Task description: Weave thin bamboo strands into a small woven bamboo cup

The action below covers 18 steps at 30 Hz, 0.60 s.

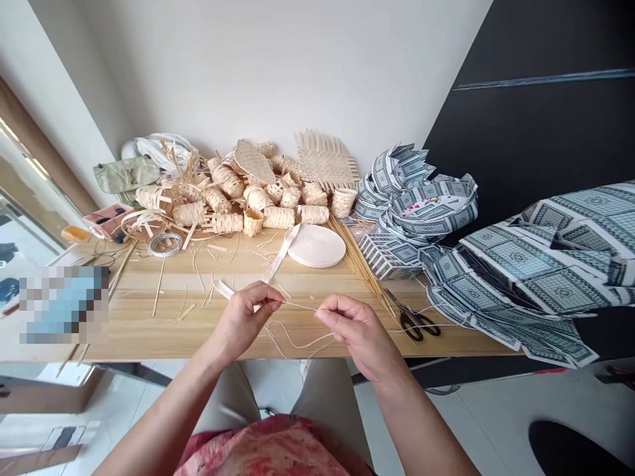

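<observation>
A thin pale cord (300,306) is stretched between my two hands over the front of the wooden table. My left hand (247,317) pinches one part of it with thumb and forefinger. My right hand (350,324) pinches it a short way to the right. Loose loops of the cord hang below and lie at the table's front edge, and a length runs right past the black scissors (414,322). Behind my left hand a flat white ribbon (280,256) leads to a white roll (317,246). Whether my left hand also touches the ribbon is hidden.
Small woven baskets (228,180) are heaped along the wall. Thin sticks (362,268) lie right of the roll. Folded playing-card constructions (540,258) fill the right side. A tape roll (165,244) sits at left among scraps. The table's front edge (223,354) runs below my hands.
</observation>
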Available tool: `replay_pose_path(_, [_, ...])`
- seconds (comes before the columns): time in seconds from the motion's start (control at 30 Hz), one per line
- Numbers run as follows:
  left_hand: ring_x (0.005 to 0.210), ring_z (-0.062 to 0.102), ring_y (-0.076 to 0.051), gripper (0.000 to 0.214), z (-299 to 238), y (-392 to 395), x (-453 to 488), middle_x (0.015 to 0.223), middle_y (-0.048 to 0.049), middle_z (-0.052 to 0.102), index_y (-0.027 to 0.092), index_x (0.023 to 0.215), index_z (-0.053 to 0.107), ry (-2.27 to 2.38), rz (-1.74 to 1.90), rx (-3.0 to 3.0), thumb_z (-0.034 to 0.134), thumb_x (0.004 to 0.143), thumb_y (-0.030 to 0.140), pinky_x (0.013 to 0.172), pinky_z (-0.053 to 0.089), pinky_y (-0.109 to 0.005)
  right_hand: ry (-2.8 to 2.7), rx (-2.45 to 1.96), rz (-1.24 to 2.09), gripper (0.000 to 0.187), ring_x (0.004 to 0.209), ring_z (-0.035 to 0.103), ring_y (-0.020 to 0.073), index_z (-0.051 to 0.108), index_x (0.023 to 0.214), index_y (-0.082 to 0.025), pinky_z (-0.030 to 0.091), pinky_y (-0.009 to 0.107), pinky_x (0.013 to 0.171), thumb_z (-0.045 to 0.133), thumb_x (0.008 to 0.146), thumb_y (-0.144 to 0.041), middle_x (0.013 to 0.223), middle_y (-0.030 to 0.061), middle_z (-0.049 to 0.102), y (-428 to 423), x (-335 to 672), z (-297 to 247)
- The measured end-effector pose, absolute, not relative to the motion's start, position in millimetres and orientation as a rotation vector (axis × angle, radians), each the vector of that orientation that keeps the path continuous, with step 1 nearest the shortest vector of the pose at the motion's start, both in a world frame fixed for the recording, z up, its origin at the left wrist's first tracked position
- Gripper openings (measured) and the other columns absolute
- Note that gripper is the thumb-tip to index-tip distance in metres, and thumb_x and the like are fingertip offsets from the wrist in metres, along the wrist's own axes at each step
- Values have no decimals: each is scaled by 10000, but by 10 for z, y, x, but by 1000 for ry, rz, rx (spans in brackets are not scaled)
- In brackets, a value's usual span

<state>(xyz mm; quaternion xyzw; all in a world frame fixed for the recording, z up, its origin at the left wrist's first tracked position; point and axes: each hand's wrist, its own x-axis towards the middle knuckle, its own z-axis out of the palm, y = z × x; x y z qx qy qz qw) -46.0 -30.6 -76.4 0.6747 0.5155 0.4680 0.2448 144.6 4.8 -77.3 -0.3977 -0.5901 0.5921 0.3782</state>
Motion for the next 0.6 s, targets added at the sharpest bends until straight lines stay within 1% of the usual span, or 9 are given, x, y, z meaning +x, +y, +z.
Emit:
replay_pose_path(0.07, [677,571,-114,125,-708,-322,-449,715,-26,617,152,772,638,1345,1239,1869,523,820,154,624,433,-205,-1660,-1111,1433,152,534,415,96,594,645,-173,319,234,508,615,701,-313,591,-24,498,95,1489,-828])
replay_pose_path(0.1, [686,573,-113,125,-677,-334,-438,724,-26,617,152,779,638,1325,1220,1900,521,824,147,631,435,-204,-1705,-1135,1389,112,622,491,124,640,738,-182,373,250,568,621,694,-283,714,4,582,102,1495,-844])
replay_pose_path(0.13, [691,575,-111,128,-645,-347,-423,737,-27,615,152,790,638,1313,1203,1941,516,830,140,635,435,-202,-1722,-1127,1372,190,736,540,151,662,863,-200,411,269,643,628,684,-250,897,29,625,95,1487,-849])
replay_pose_path(0.23, [689,572,-106,147,-564,-385,-373,759,-29,596,154,830,638,1333,1182,2110,495,853,131,629,434,-200,-1570,-909,1584,482,1032,520,185,572,1150,-260,428,292,803,648,676,-212,1306,50,480,3,1396,-804])
replay_pose_path(0.3, [687,565,-110,169,-528,-404,-349,762,-33,583,154,843,639,1363,1186,2242,473,867,134,624,435,-205,-1382,-708,1874,478,1019,530,178,540,1162,-251,441,263,733,661,701,-263,1244,69,522,-76,1315,-754])
replay_pose_path(0.37, [696,560,-118,195,-510,-414,-340,769,-38,580,157,847,640,1403,1192,2346,449,879,138,628,439,-213,-1254,-622,2039,395,774,566,136,559,1060,-211,391,204,552,682,704,-330,942,54,616,-129,1257,-723])
replay_pose_path(0.4, [695,558,-119,203,-508,-417,-340,773,-39,580,158,843,640,1427,1194,2376,442,883,141,627,440,-216,-1236,-644,2051,344,611,513,97,568,980,-191,323,185,476,688,704,-357,767,15,590,-141,1242,-718])
replay_pose_path(0.5, [683,558,-114,194,-516,-422,-350,771,-38,581,152,830,637,1466,1204,2382,450,881,136,617,438,-212,-1299,-817,1857,260,440,244,39,553,754,-161,164,190,413,673,717,-389,532,-74,371,-121,1255,-732])
replay_pose_path(0.6, [676,564,-102,165,-531,-429,-366,779,-37,592,147,833,634,1421,1212,2276,475,864,116,611,437,-201,-1448,-903,1564,231,485,239,57,560,668,-156,181,210,438,635,745,-361,553,-58,348,-75,1310,-731])
